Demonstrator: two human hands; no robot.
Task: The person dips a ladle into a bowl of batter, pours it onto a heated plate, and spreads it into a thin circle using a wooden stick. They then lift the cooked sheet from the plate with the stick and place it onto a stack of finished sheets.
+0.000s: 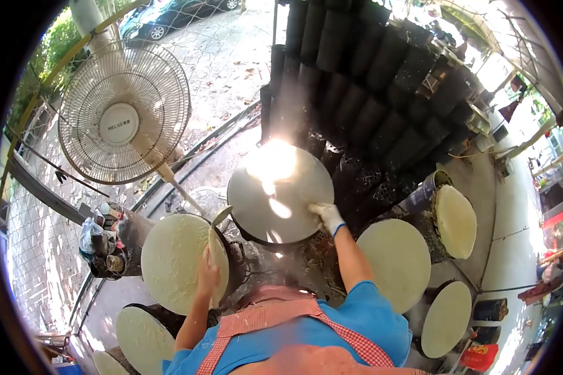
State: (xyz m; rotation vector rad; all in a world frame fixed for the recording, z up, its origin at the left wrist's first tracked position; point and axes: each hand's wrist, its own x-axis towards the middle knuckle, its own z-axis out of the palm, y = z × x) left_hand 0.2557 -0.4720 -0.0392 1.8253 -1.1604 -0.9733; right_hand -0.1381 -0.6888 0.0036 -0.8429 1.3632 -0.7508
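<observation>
My left hand (pixel 209 276) is closed around a long, pale, flat tool (pixel 215 250) with a curved, greenish end. This tool lies across the right side of a round griddle (pixel 175 265) covered with pale batter. In front of me is a bare grey round griddle (pixel 281 215), with strong glare on its far part. My right hand (pixel 326 216), in a white glove with a blue cuff, has its fingers curled at this griddle's right edge. What lies under the gloved fingers is hidden.
More pale-coated round griddles stand to the right (pixel 394 265), lower right (pixel 446 319) and lower left (pixel 144 340). A pale round sheet (pixel 455 214) leans at the right. A caged fan (pixel 124 115) stands front left, and dark stacked tiles (pixel 363 75) rise ahead.
</observation>
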